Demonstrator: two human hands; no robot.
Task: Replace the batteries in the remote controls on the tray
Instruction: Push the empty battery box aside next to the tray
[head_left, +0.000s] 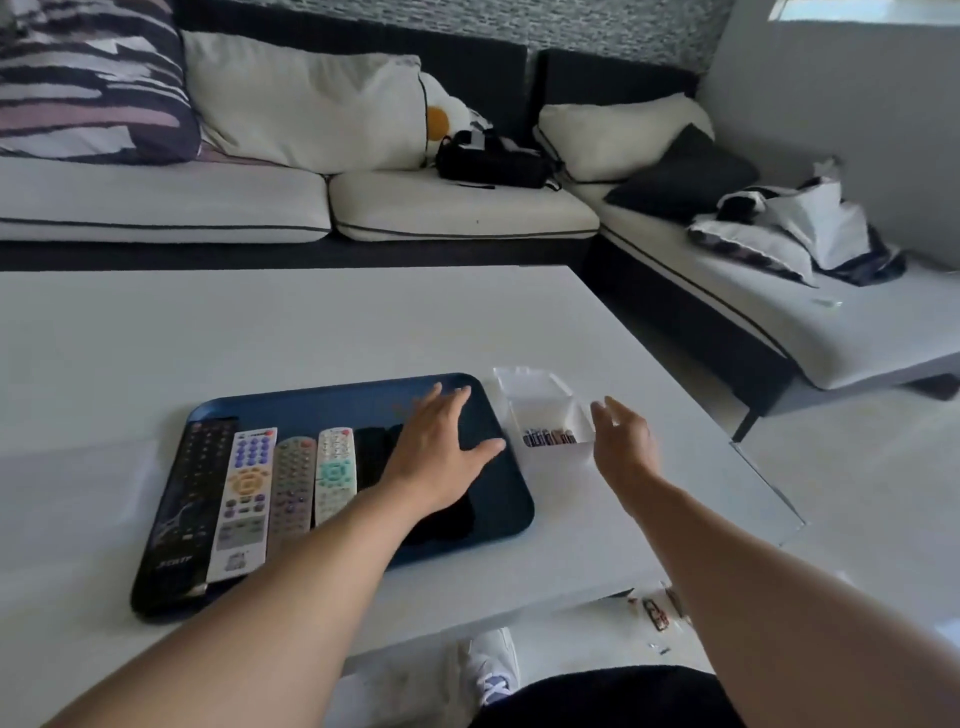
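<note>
- Left hand (441, 447): fingers spread and straight, palm down over the right part of the dark blue tray (511, 512); grips nothing.
- Right hand (626, 447): fingers loosely parted, holding nothing, just right of a clear plastic bag (540, 402) with small cylindrical batteries (548, 437).
- Left of the left hand: four slim rectangular remote controls (249, 499) side by side on the tray; a black one lies partly under the forearm.
- Tray has rounded corners and rests on a smooth white table (260, 338).

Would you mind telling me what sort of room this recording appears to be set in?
Most likely a home living room. A corner sofa with loose cushions wraps round a low white coffee table, and a blue tray of television remote controls lies on it.
</note>
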